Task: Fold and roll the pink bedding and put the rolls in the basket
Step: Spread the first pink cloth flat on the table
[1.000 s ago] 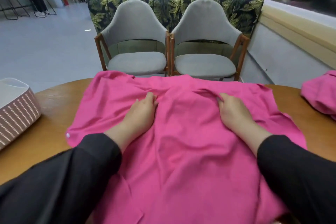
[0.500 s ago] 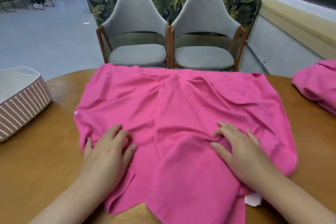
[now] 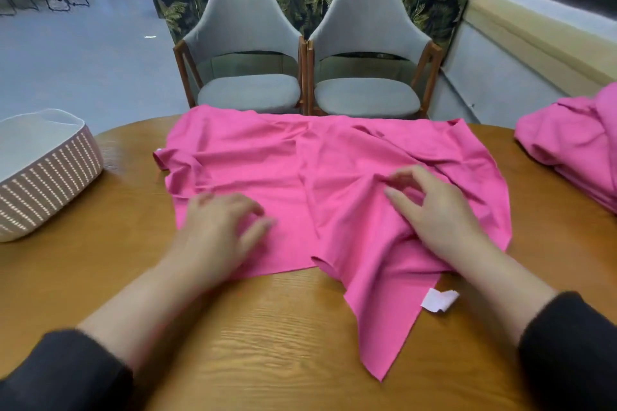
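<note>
Flattening the pink sheet on the counter

Left hand point(image 3: 220, 227) lies flat; right hand point(image 3: 434, 207) grip looks loosely curled, holding nothing, on pink bedding point(image 3: 300, 177) beneath both. Creases between them risk a lopsided fold; basket point(image 3: 50, 173) sits far left

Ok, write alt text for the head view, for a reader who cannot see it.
Two hands, the left hand and the right hand, rest on a wrinkled pink sheet spread over a round wooden table. A woven basket sits at the left edge and more pink bedding is heaped at the right. Two grey chairs face the table.
</note>
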`<state>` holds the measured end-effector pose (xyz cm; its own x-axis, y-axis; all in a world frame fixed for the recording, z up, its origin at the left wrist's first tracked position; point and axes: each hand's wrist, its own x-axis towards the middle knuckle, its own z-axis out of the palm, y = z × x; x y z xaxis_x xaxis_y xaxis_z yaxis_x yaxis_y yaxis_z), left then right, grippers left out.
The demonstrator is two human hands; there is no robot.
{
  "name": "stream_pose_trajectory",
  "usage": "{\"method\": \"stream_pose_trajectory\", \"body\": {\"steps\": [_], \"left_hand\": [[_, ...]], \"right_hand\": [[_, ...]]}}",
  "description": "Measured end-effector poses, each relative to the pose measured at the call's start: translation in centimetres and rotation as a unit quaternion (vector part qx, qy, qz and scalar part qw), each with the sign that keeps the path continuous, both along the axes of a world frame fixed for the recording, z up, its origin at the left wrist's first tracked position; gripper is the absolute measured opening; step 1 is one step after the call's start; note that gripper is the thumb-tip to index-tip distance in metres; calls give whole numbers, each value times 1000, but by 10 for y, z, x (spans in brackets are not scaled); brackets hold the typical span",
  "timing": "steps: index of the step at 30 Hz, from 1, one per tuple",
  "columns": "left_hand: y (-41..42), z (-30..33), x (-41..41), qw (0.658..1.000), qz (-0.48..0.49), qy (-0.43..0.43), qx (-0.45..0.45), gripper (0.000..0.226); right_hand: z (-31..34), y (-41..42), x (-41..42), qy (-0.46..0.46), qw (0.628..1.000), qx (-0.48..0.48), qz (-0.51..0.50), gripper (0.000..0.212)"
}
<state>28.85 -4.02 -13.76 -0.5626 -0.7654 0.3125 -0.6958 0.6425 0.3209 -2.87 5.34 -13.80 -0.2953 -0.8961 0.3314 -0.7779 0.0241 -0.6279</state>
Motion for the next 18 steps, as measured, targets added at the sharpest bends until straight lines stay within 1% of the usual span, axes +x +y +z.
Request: {"method": "stream_pose_trajectory", "body": {"steps": [1, 2, 3, 4, 5, 6, 7, 9, 10, 11, 12, 13, 14, 15, 16, 17, 18], "left_hand": [[25, 2, -7, 996, -83, 18, 23, 43], [48, -1, -16, 988, -148, 7, 40, 45], [67, -4, -26, 982, -182, -19, 41, 56], [81, -9, -37, 979, -194, -33, 44, 72], [89, -14, -46, 981, -186, -27, 47, 85], [93, -17, -55, 985, -168, -10, 45, 92], [94, -17, -64, 988, -148, 2, 37, 94], [92, -12, -81, 991, -131, -29, -28, 86], [91, -11, -90, 987, -142, -48, -64, 74], [91, -11, -98, 984, -158, -41, -75, 57], [93, -12, -105, 984, -164, -6, -66, 42], [95, -12, -111, 986, -155, 49, -44, 34], [96, -12, -117, 985, -139, 102, -25, 31], [96, -9, -122, 982, -123, 140, -14, 30], [98, -5, -127, 979, -117, 165, -13, 29], [101, 0, -132, 975, -121, 185, -9, 29], [105, 6, -136, 969, -135, 209, 1, 28]], "right_hand": [[-2, 14, 7, 18, 999, -33, 6, 14], [-4, 28, 14, 46, 997, -57, 8, 11], [-6, 41, 18, 58, 996, -70, 11, 17], [-8, 52, 19, 46, 997, -58, 15, 25], [-9, 61, 18, 18, 999, -34, 24, 32], [-9, 69, 17, -1, 999, 3, 33, 37], [-11, 76, 15, -6, 998, 39, 52, 37], [-13, 90, 8, 13, 992, 79, 101, 20], [-12, 95, 5, 37, 986, 92, 131, 19], [-11, 100, 2, 55, 980, 104, 162, 26], [-11, 105, -1, 69, 973, 122, 183, 35], [-12, 108, -3, 80, 969, 131, 195, 45], [-13, 109, -4, 91, 967, 134, 196, 48], [-14, 108, -5, 96, 970, 118, 189, 41], [-14, 107, -4, 92, 975, 87, 182, 22], [-14, 105, -5, 76, 982, 51, 167, 12], [-10, 104, -7, 46, 989, 16, 143, 14]]}}
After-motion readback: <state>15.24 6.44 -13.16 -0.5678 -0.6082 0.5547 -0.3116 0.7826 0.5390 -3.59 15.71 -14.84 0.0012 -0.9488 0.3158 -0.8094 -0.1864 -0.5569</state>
